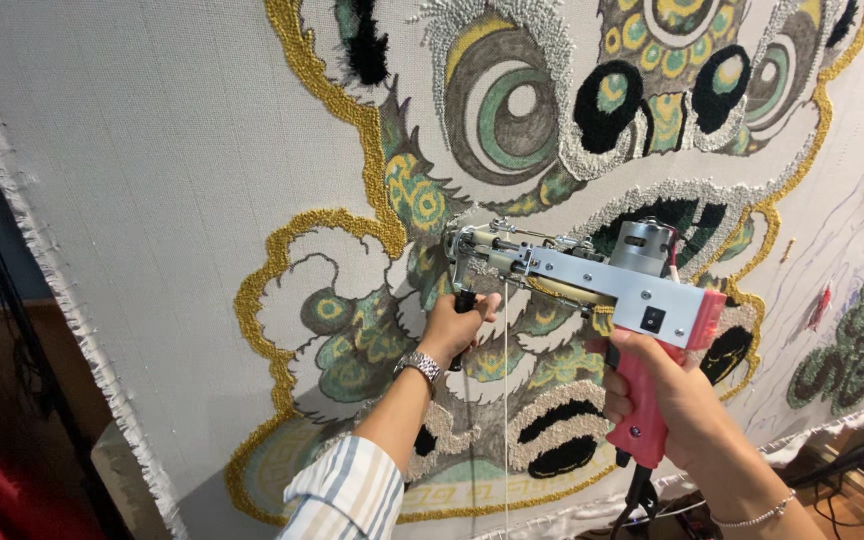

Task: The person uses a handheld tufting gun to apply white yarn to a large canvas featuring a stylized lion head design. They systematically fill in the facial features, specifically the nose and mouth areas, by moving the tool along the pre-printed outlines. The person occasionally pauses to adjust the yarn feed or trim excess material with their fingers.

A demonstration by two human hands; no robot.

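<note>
- The right hand (674, 400) wraps its fingers tightly round the pink rear grip of a tufting gun (592, 280), low and right of centre in the head view.
- The left hand (455, 325) closes round the gun's short black front handle, just under the nose; a metal wristwatch (419, 365) sits on that wrist above a striped sleeve (347, 495).
- The gun has a silver metal body with a small motor on top, and its nose meets the stretched backing cloth (152, 150); whether the needle is actually in the weave is hard to tell from here.
- A thin pale yarn (505, 400) hangs straight down from the front of the gun.
- The cloth carries a partly tufted lion-dance face in gold, green, black and white, with a gold outline (282, 250) curling left of the gun's nose.
- A thin bracelet (752, 518) circles the right wrist.
</note>
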